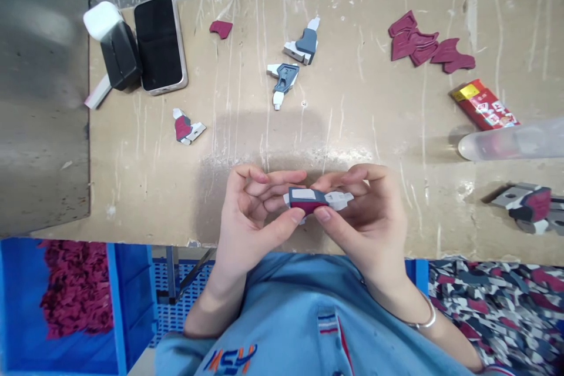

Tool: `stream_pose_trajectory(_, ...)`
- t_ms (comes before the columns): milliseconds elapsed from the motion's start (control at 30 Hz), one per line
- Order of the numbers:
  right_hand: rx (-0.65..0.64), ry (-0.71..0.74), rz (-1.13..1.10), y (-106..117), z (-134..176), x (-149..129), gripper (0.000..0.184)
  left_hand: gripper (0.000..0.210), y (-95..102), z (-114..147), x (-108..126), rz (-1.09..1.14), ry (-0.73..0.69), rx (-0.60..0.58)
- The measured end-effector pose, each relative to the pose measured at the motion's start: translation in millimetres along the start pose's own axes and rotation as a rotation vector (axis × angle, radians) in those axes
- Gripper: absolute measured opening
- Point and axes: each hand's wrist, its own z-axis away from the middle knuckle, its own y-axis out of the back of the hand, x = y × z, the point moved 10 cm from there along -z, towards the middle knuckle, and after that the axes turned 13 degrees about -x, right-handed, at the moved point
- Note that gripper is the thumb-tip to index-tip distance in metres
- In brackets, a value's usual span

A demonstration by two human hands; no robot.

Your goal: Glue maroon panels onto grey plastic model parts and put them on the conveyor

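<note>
Both hands, left and right, pinch a small toy part, likely light, stiff plastic, best gripped by its ends.

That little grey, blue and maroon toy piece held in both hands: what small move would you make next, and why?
Probably press the maroon shell down with both thumbs until it sits flush. The left hand and right hand already pinch the toy piece from each end, thumbs on the maroon part, and similar finished pieces lie on the table.
</note>
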Motion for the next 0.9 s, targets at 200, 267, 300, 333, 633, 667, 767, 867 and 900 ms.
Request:
stream_pose_trajectory(200, -0.030, -0.024, 0.068, 2.1, -5.7, -5.9, 0.043, 0.049, -1.4, -1.2, 0.8, -0.070, 0.025, -0.014)
stream_pose_trajectory(267, -0.024, -0.023, 0.075, 2.9, -6.2, -5.8, 0.043, 0.050, 0.0, -0.6, -0.3, -0.072, 0.039, 0.012)
stream_pose_trajectory(300, -0.018, -0.020, 0.078, 3.3, -6.2, -5.8, 0.043, 0.050, 0.3, -0.3, -0.5, -0.073, 0.041, 0.022)
stream_pose_trajectory(333, -0.012, -0.014, 0.081, 3.6, -6.1, -6.0, 0.043, 0.051, 0.2, -0.1, -0.6, -0.076, 0.043, 0.027)
stream_pose_trajectory(633, 0.029, 0.051, 0.074, 0.1, 0.1, -7.8, 0.045, 0.052, -3.0, 1.5, 4.5, -0.111, 0.014, 0.034)
stream_pose_trajectory(667, 0.032, 0.059, 0.074, -0.3, 0.7, -8.0, 0.046, 0.052, -3.4, 1.5, 5.1, -0.114, 0.011, 0.038)
stream_pose_trajectory(767, 0.029, 0.069, 0.075, -2.3, 1.3, -7.7, 0.048, 0.052, -3.5, 2.2, 5.8, -0.135, 0.013, 0.063)
stream_pose_trajectory(867, 0.026, 0.071, 0.063, -3.9, 0.8, -7.1, 0.049, 0.053, -3.2, 3.8, 6.9, -0.154, -0.001, 0.091)
stream_pose_trajectory(900, 0.026, 0.069, 0.057, -4.4, 0.5, -6.6, 0.049, 0.053, -3.2, 4.4, 7.5, -0.158, -0.011, 0.097)
